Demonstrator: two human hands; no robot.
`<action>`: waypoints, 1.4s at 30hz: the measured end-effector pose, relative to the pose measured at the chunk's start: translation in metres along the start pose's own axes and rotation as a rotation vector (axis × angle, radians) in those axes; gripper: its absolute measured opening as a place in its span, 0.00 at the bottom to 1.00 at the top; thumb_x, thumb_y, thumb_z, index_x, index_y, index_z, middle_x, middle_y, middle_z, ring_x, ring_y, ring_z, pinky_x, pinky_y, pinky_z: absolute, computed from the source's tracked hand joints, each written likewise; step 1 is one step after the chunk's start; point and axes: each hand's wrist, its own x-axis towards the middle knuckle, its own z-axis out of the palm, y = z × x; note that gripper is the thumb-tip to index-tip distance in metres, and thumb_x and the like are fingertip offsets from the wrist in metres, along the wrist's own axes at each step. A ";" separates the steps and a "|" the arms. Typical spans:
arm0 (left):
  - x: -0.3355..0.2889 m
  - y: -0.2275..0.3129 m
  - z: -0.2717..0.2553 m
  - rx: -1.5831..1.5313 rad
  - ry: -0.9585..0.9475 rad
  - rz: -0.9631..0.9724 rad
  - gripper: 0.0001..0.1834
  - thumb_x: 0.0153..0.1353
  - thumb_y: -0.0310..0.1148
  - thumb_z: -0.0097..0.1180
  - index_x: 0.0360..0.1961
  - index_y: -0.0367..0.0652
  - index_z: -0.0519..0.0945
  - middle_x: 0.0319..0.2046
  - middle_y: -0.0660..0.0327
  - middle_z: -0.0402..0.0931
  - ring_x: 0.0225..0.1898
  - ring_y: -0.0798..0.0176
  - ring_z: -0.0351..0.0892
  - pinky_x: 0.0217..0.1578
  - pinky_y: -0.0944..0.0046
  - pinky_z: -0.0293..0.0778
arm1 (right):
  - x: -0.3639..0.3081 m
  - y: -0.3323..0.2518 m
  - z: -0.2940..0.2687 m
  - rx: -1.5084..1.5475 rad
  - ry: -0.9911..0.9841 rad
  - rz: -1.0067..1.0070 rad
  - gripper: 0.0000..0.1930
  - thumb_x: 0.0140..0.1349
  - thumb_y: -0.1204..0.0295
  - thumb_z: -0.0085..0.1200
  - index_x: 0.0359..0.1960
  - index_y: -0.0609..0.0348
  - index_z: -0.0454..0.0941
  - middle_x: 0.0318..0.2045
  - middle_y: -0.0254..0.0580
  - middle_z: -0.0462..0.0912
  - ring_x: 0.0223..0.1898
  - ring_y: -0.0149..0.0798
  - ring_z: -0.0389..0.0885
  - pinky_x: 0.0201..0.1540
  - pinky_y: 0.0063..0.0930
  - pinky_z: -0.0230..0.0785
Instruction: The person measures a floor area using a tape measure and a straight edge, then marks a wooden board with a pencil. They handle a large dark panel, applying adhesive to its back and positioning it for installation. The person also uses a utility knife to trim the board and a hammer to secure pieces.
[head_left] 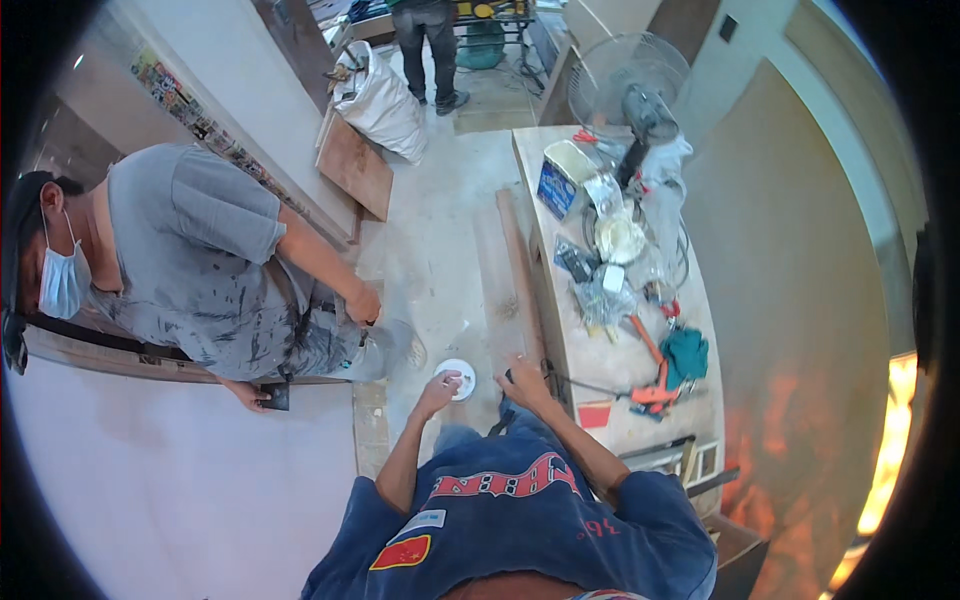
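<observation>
In front of my body, my left hand (437,394) grips a white round disc (464,366) at its left side, the fingers lying over its face. Small marks show near the disc's middle, too small to make out. To the right of it, apart from the disc, my right hand (526,384) is closed with the fingers bent. Something small and dark shows at its fingers, and I cannot tell its kind.
At right, a worktable (560,300) carries an orange power tool (655,397), a green cloth (685,357), plastic bags and a fan (640,105). A masked co-worker (200,250) stands left. Farther off are a white sack (385,105), a leaning board (355,165) and another person (425,45).
</observation>
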 end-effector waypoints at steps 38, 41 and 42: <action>0.614 0.522 -0.284 0.166 0.559 0.752 0.23 0.62 0.36 0.48 0.57 0.36 0.70 0.57 0.45 0.67 0.59 0.46 0.65 0.61 0.53 0.58 | 0.777 -0.055 -0.196 1.825 -0.321 0.043 0.30 0.69 0.49 0.36 0.68 0.49 0.54 0.64 0.42 0.63 0.59 0.42 0.67 0.58 0.36 0.65; 0.670 0.519 -0.313 0.323 0.622 0.645 0.25 0.64 0.36 0.47 0.59 0.34 0.66 0.57 0.43 0.66 0.59 0.45 0.64 0.61 0.53 0.58 | 0.842 -0.047 -0.237 1.894 -0.290 0.346 0.26 0.70 0.54 0.40 0.64 0.55 0.62 0.59 0.45 0.70 0.54 0.39 0.72 0.56 0.34 0.64; 0.695 0.498 -0.323 0.280 0.651 0.572 0.25 0.64 0.35 0.48 0.60 0.34 0.66 0.57 0.43 0.65 0.59 0.45 0.64 0.61 0.53 0.59 | 0.862 -0.041 -0.243 1.863 -0.300 0.361 0.27 0.70 0.53 0.39 0.65 0.55 0.60 0.60 0.45 0.68 0.56 0.40 0.71 0.58 0.36 0.63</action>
